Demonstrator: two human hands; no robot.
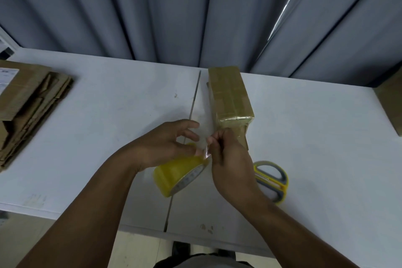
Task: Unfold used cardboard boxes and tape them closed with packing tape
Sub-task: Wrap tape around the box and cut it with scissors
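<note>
Cardboard box [230,98], already wrapped in shiny tape, stands in the middle of the white table [108,115], just beyond both hands. The left hand [167,143] holds the yellow tape roll [178,177] with curled fingers. The right hand [230,156] pinches the clear tape strip [205,143] — fingers closed on its end. Scissors [272,180] lie near on the right, flattened boxes [30,104] far on the left.

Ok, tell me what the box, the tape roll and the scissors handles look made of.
The box: brown cardboard, wrapped in glossy clear tape; light glints off its near edge. The tape roll: thin plastic film, yellowish and shiny, on a printed core, probably card. The scissors: handles look like hard yellow plastic with matte grey inserts, perhaps rubber; blades hidden.
</note>
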